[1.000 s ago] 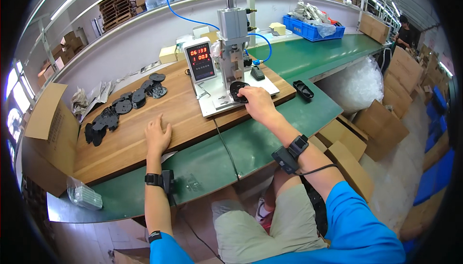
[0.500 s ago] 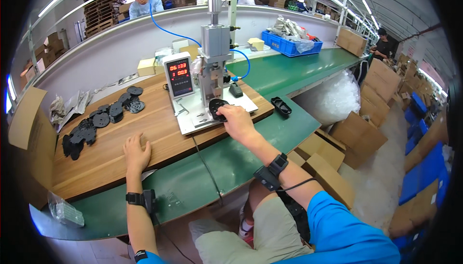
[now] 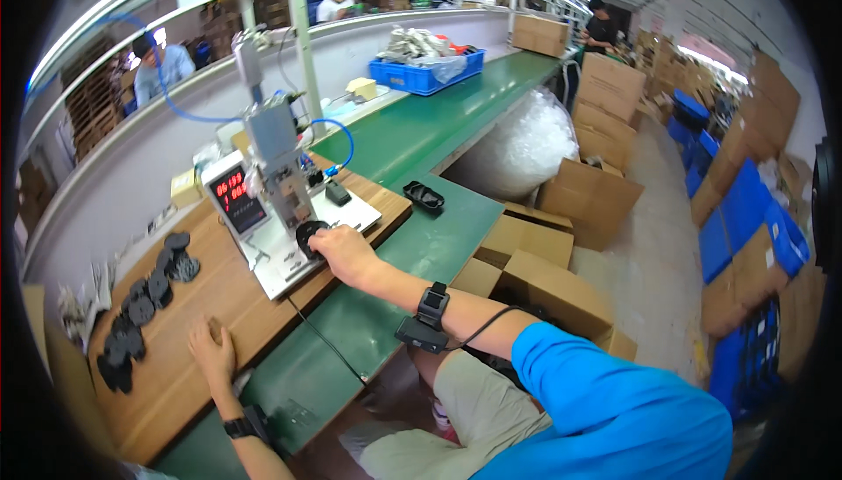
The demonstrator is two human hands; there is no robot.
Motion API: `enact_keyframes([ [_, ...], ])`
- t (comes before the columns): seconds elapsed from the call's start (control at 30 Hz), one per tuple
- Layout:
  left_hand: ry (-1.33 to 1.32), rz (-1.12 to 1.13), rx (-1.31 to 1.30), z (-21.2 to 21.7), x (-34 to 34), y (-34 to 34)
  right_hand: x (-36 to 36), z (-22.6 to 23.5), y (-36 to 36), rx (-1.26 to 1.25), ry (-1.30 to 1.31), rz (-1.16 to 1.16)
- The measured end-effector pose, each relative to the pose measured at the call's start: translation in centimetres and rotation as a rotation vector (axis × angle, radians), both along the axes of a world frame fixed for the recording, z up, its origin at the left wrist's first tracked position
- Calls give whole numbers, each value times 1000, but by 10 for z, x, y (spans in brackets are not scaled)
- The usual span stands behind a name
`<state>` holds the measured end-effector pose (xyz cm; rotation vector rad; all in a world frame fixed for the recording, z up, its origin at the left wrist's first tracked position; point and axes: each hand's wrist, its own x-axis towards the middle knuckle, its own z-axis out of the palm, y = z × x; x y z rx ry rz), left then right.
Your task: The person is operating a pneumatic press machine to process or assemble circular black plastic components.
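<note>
My right hand pinches a black round plastic part at the white base plate of a small bench press. The part sits tilted under the press head, its lower side partly hidden by my fingers. My left hand rests on the wooden board, fingers apart and holding nothing. Beyond it, a row of similar black round parts lies along the board. A box with a red lit display stands against the press's left side.
A black oval shell lies on the green bench right of the press. A blue crate stands farther back. Open cartons and a big clear plastic bag are at the right. A cable hangs over the bench edge.
The whole view has swung to the right, so bench and press appear farther left and tilted. My right hand still holds the black part at the press; my left hand stays on the board.
</note>
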<state>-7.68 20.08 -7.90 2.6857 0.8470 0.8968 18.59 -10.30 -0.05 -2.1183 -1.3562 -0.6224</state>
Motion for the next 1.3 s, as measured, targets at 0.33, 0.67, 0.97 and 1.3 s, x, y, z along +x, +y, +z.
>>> enact_keyframes([
  [0.33,-24,-18,-104,8,8,-8,19,49,-70,31,167,151],
  [0.67,80,-26,-126,23,15,-21,-112,-66,-320,223,481,-557],
  [0.97,180,15,115,28,13,-22,-135,-235,-423,-61,851,-729],
  [1.3,224,7,105,31,87,73,-127,-249,-431,-230,880,-580],
])
